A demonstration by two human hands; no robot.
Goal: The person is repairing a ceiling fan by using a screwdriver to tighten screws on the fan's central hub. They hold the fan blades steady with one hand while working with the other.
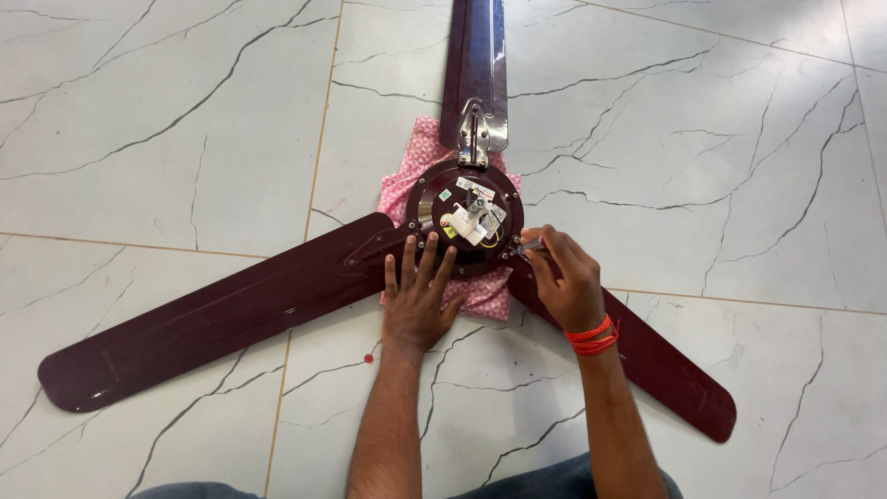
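Right now the fan motor [465, 217] sits on a pink cloth [407, 180] on the floor, just ahead of both hands. The left hand [418, 296] presses flat on it, fingers spread. The right hand [565, 277], at the lower-right blade [665, 365], pinches a small metal tool [530, 246].

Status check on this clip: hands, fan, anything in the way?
Left hand flat on fan motor hub. Right hand pinching small metal tool at hub rim. Pink cloth under hub; nothing blocking.
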